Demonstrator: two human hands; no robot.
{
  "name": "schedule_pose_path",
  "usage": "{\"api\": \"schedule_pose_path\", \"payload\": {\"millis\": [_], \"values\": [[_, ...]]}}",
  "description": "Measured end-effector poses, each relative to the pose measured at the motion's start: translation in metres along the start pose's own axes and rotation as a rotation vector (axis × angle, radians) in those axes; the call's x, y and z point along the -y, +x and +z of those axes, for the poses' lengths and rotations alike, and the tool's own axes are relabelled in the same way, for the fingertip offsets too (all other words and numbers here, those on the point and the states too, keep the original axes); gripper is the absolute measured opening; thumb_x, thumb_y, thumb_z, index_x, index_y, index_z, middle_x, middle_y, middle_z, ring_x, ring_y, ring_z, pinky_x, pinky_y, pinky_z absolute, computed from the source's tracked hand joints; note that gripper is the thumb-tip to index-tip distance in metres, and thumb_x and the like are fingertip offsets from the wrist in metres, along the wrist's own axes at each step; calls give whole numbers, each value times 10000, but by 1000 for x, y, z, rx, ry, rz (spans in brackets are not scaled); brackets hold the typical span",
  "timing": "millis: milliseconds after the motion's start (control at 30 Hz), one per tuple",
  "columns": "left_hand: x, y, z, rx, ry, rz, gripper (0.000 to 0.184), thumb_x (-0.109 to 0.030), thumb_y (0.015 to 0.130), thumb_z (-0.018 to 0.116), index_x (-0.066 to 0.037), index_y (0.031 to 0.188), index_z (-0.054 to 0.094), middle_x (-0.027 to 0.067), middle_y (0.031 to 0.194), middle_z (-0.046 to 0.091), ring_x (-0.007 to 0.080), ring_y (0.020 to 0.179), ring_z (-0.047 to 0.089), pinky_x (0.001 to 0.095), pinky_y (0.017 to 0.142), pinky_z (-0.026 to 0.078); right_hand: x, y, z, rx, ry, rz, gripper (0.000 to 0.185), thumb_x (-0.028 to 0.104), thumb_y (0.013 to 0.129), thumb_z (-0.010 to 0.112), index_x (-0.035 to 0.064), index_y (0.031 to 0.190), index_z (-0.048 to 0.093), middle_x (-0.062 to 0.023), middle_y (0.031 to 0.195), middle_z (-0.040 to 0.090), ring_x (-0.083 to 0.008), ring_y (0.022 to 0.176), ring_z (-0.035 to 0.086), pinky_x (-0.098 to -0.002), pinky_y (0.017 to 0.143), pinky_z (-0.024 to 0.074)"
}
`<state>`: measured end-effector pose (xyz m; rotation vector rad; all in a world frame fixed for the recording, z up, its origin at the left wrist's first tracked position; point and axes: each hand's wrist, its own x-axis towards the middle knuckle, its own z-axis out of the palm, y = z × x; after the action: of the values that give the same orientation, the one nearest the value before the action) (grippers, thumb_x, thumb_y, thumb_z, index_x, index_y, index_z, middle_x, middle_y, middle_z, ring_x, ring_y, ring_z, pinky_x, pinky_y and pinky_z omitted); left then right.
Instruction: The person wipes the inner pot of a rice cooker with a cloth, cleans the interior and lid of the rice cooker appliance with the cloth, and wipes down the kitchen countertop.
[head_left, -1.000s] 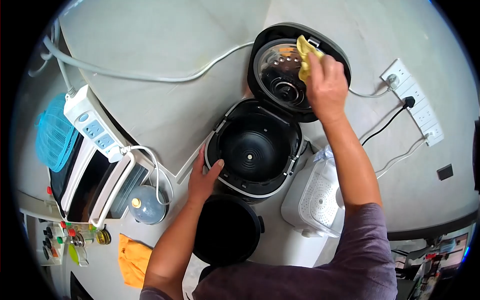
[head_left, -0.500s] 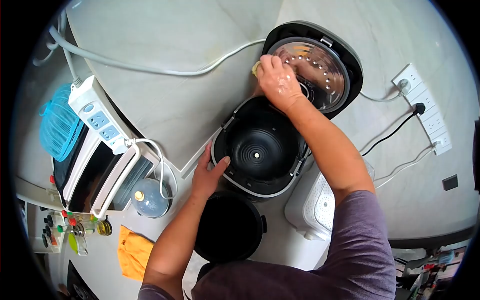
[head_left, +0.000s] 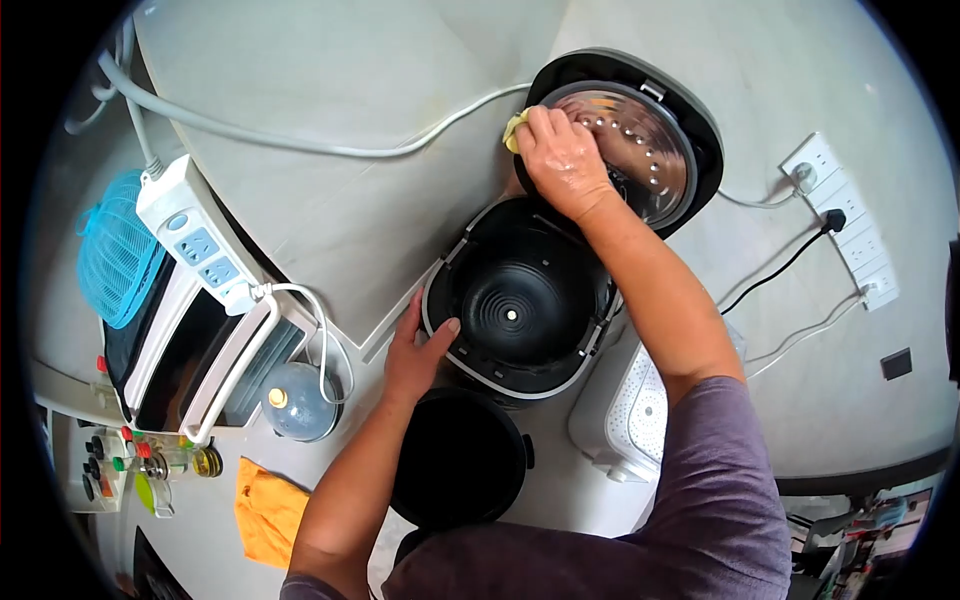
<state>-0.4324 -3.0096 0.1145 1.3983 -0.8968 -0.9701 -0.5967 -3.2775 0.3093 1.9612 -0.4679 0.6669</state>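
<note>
An open rice cooker (head_left: 520,375) stands on the counter, its black cavity bare with a small pale dot at the centre. Its lid (head_left: 705,135) is raised toward the wall and has a shiny metal inner plate. My right hand (head_left: 565,160) presses a yellow cloth (head_left: 515,130) against the left side of the lid; the fingers are curled over it, and the skin looks wet. With the thumb on the rim and the fingers along the outside, my left hand (head_left: 420,350) grips the cooker body's left side. The dark inner pot (head_left: 460,460) sits below, partly hidden by my left forearm.
To the left are an orange cloth (head_left: 265,515), a glass jar (head_left: 302,405), a white-framed oven (head_left: 220,360), a power strip (head_left: 200,235), a blue mesh basket (head_left: 120,250) and several bottles (head_left: 165,460). A white appliance (head_left: 610,420) stands right. Wall sockets (head_left: 845,220) hold plugs.
My right hand and the yellow cloth have shifted slightly down and to the right along the lid's edge. My left hand stays on the cooker's rim.
</note>
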Motion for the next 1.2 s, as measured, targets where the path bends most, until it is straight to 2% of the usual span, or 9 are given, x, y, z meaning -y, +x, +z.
{"api": "schedule_pose_path", "payload": {"millis": [267,400,567,667,733,833,967,1067,1200], "values": [[4,3,1,17,-59,61,868,-356,956,841,-76,1678,449,178,1573,590,266,1446,562,379,1231,397,-69,-25,-85,-157,-88,290,162,163,834,745,124,983,698,-89,1040,629,-284,912,651,-407,696,521],[5,3,-2,10,2,88,857,-356,951,831,-67,1668,461,176,1523,623,266,1415,580,379,1215,410,-61,-78,-115,-59,-92,470,304,101,770,811,154,1064,756,-101,1132,664,-309,991,682,-431,786,565],[-2,1,-2,-20,33,132,837,-349,948,822,-53,1650,474,196,1546,611,307,1429,579,389,1216,413,-40,-117,-111,-62,-127,534,282,63,759,799,156,1025,788,-94,1174,680,-319,953,664,-437,800,565],[1,2,-1,-48,90,164,827,-342,948,820,-44,1640,479,200,1567,600,323,1446,570,397,1215,416,-35,-128,-111,15,-75,492,336,9,742,809,114,1060,777,-146,1183,694,-348,1014,682,-443,849,584],[-3,-1,-1,-38,85,159,821,-341,948,819,-48,1637,482,196,1575,597,324,1457,563,400,1216,416,-32,-138,-106,5,-37,386,277,63,791,759,134,1059,766,-97,1182,672,-307,916,651,-433,774,531],[-13,-2,-5,14,63,147,844,-371,965,803,-64,1670,456,191,1606,572,281,1491,535,380,1243,380,-25,-156,-106,198,17,283,273,127,824,775,151,1096,769,-126,1212,687,-306,984,677,-435,807,536],[13,4,1,-63,75,157,814,-370,944,819,-109,1644,496,184,1584,596,332,1453,571,401,1223,409,-59,-108,-123,-91,-70,294,322,100,827,776,167,1142,772,-139,1198,697,-312,968,673,-420,773,538],[-3,-1,-3,-27,77,144,825,-386,944,819,-114,1650,492,180,1587,594,330,1460,561,405,1224,408,-77,-78,-113,-108,-100,305,372,78,825,764,164,1186,779,-124,1201,693,-320,897,637,-428,741,521],[4,2,-1,-27,26,109,843,-398,938,823,-120,1659,484,176,1582,598,313,1459,562,402,1220,412,-39,-135,-93,235,-21,18,330,164,825,747,139,1152,775,-77,1076,633,-268,917,604,-419,730,467]]}}
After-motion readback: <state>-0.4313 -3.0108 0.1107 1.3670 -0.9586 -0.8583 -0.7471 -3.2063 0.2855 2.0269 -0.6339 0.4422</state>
